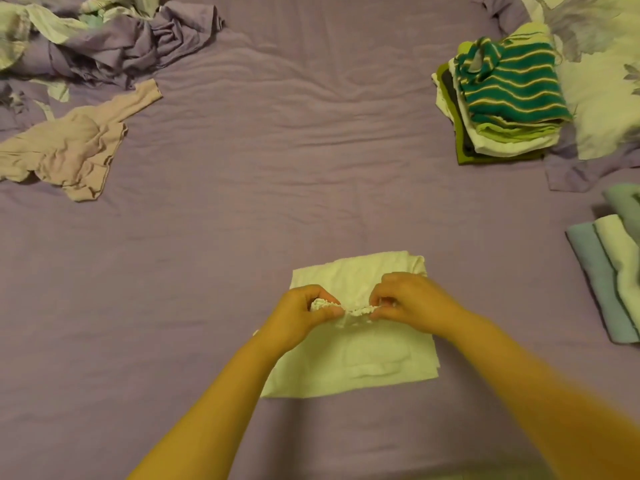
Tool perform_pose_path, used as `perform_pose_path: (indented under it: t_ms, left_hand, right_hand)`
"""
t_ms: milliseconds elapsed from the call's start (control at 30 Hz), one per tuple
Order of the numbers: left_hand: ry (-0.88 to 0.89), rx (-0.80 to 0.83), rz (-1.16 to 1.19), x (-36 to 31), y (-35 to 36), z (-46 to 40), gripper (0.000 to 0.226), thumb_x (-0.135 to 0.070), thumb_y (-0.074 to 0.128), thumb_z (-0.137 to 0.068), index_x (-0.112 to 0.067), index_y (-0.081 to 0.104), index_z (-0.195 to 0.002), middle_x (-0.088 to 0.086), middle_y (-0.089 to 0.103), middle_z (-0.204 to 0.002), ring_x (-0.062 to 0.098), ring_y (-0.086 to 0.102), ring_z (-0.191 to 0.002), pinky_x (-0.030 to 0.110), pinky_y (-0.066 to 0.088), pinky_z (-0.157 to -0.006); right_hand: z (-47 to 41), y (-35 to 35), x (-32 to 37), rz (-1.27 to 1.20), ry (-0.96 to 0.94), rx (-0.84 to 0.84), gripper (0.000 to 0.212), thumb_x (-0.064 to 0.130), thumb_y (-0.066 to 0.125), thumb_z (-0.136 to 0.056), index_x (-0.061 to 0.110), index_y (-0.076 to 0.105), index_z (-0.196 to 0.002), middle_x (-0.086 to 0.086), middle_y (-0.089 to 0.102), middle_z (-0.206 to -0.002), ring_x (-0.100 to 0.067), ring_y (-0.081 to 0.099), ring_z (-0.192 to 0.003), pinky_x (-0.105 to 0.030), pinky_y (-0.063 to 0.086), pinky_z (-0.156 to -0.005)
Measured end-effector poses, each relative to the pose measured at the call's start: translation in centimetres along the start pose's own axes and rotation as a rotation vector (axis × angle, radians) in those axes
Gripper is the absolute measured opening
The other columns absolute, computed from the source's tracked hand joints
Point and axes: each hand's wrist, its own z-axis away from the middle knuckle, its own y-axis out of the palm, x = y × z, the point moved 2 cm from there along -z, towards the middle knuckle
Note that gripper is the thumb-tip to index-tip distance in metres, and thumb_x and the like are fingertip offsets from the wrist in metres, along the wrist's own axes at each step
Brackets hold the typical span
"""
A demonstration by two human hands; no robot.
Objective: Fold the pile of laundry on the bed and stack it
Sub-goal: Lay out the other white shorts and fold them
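Note:
A white garment (363,362) lies flat in a rough rectangle on the purple bed sheet (277,168), near the front middle. My left hand (298,317) and my right hand (412,303) are close together over its middle, and each pinches a gathered, ruffled white edge lifted off the cloth. At the left lies a crumpled pale pink garment (69,147). A heap of unfolded purple and light laundry (114,39) sits at the back left. A stack of folded clothes topped by a teal striped knit (509,88) stands at the back right.
A second group of folded pieces, pale blue and light green (609,271), lies at the right edge. A floral pillow or duvet (602,74) is behind the striped stack. Bare sheet spans the middle of the bed.

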Motion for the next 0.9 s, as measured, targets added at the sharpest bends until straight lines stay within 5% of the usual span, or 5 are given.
perform_pose_path:
  t_ms: [233,467,567,667,900]
  left_hand:
    - [-0.179,-0.162,-0.094,6.6,4.7,3.1,0.035,-0.04,0.058,-0.091,-0.011,0.069,-0.074,-0.002,0.07,-0.075,0.009,0.059,-0.067,0.018,0.043,-0.066]
    - [0.174,-0.371,-0.778,5.8,6.3,0.2,0.036,-0.02,0.051,-0.095,-0.021,0.054,-0.132,0.007,0.048,-0.14,0.027,0.038,-0.13,0.04,0.034,-0.107]
    - [0.222,-0.182,-0.981,6.0,8.0,-2.1,0.052,-0.036,0.028,-0.103,-0.026,0.009,-0.151,0.002,0.0,-0.16,0.032,-0.009,-0.147,0.05,-0.004,-0.118]
    - [0.147,-0.131,-1.125,8.2,8.3,-3.9,0.058,-0.057,-0.001,-0.094,-0.035,-0.019,-0.145,-0.004,-0.027,-0.154,0.026,-0.033,-0.139,0.05,-0.021,-0.113]
    - [0.288,-0.228,-1.175,12.5,8.2,-6.6,0.065,-0.062,0.014,-0.096,-0.031,0.01,-0.153,0.006,0.003,-0.161,0.034,-0.001,-0.147,0.059,0.0,-0.115]
  right_hand:
    - [3.0,7.7,0.1,-0.27,0.195,0.04,0.039,0.038,0.054,-0.094,0.012,0.054,-0.064,0.003,0.05,-0.067,-0.011,0.045,-0.066,-0.032,0.038,-0.068]
    - [2.5,8.7,0.1,0.164,0.195,-0.418,0.033,0.023,0.073,-0.082,0.016,0.069,-0.114,-0.012,0.063,-0.123,-0.037,0.054,-0.121,-0.054,0.043,-0.095]
    - [0.9,10.1,-0.7,0.246,0.303,-0.195,0.055,0.05,0.021,-0.098,0.032,0.011,-0.149,-0.007,0.008,-0.159,-0.032,-0.003,-0.146,-0.056,0.0,-0.115]
    - [0.1,12.1,-3.2,0.305,0.414,-0.128,0.065,0.063,-0.025,-0.078,0.038,-0.027,-0.138,-0.002,-0.026,-0.154,-0.03,-0.025,-0.142,-0.057,-0.017,-0.11]
    - [-1.7,14.7,-5.7,0.279,0.413,-0.201,0.068,0.064,0.007,-0.091,0.029,0.02,-0.148,-0.011,0.02,-0.157,-0.039,0.017,-0.143,-0.07,0.013,-0.108]
